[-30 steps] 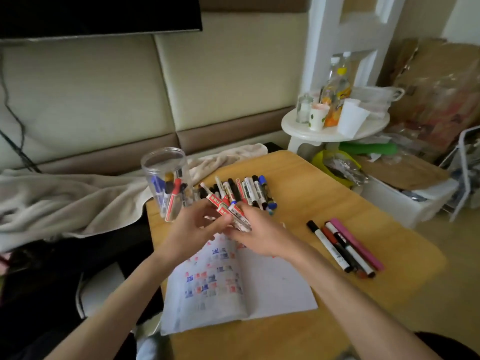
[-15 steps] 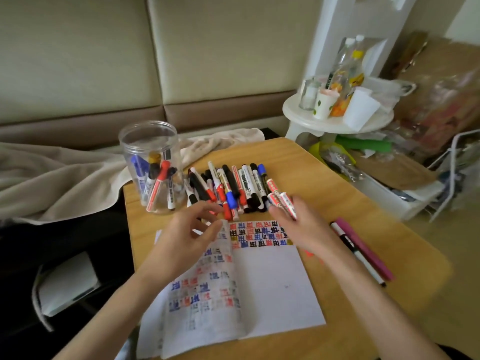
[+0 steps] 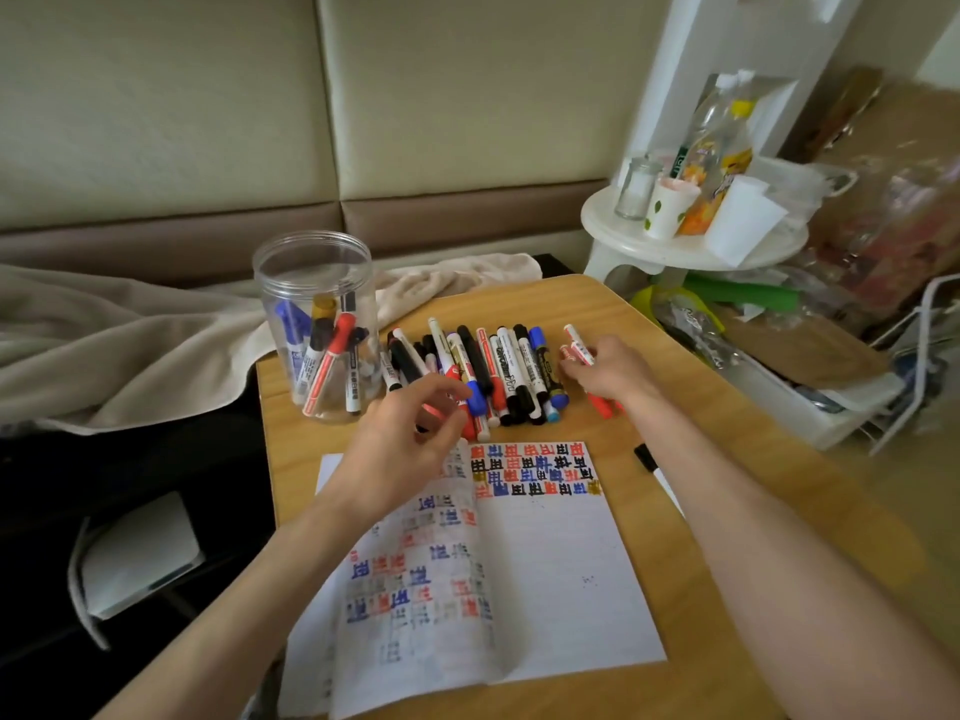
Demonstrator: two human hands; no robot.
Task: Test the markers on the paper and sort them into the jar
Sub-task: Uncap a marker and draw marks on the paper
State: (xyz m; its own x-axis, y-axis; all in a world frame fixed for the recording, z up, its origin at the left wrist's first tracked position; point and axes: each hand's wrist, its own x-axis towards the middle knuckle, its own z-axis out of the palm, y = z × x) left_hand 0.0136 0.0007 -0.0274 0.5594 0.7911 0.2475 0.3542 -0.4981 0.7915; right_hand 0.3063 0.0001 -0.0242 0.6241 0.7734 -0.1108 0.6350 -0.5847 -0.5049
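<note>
Marker pile [image 3: 483, 376] lies in a row between the two hands. Right hand [image 3: 608, 371] sits just right of the row, fingers curled round a few red-and-white markers [image 3: 576, 348], ends sticking out past the fingers. Left hand [image 3: 410, 439] hovers over the near-left end of the row, fingers loosely curled. A red bit shows between thumb and fingers, can't tell if it's pinched or just lying underneath. Jar [image 3: 317, 324] stands beyond and left of the left hand, a handful of markers in it. Paper [image 3: 545, 563] lies open below both hands, top rows full of red/blue/black test marks, blank space beneath. A black marker [image 3: 647, 457] peeks out from under the right forearm

My read: picking the next batch to test, most of the pile not yet sorted. Next move needs one marker singled out of the right-hand bunch, cap off, short scribble on blank paper, then across to the jar
</note>
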